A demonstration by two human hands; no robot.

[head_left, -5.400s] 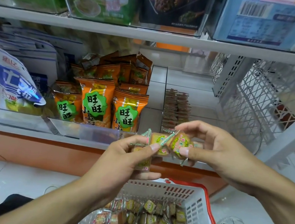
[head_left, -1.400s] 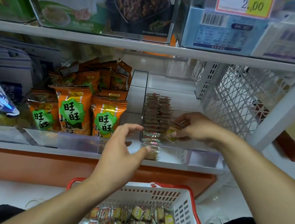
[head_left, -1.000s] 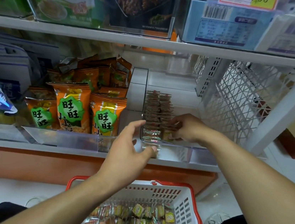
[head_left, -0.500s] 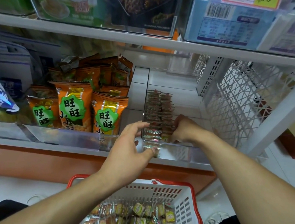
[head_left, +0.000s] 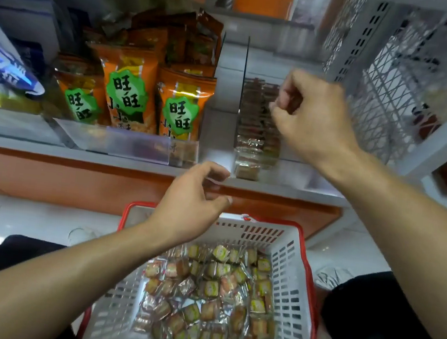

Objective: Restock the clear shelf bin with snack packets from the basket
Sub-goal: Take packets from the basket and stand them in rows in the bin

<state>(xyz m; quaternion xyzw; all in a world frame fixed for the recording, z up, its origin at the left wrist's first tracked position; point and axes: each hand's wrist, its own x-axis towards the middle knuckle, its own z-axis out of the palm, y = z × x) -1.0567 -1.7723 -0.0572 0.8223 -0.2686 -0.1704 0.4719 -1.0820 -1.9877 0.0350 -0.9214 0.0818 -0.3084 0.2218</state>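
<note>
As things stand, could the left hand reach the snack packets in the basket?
Probably yes. The left hand hovers just above the basket's far rim, holding nothing visible, and the snack packets lie uncovered in the open top. The right hand is up at the clear bin, out of the way.

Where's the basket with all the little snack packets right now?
The basket sits low in the middle of the head view, on the floor before the shelf, between the person's forearms. The left hand hovers over its far rim.
</note>
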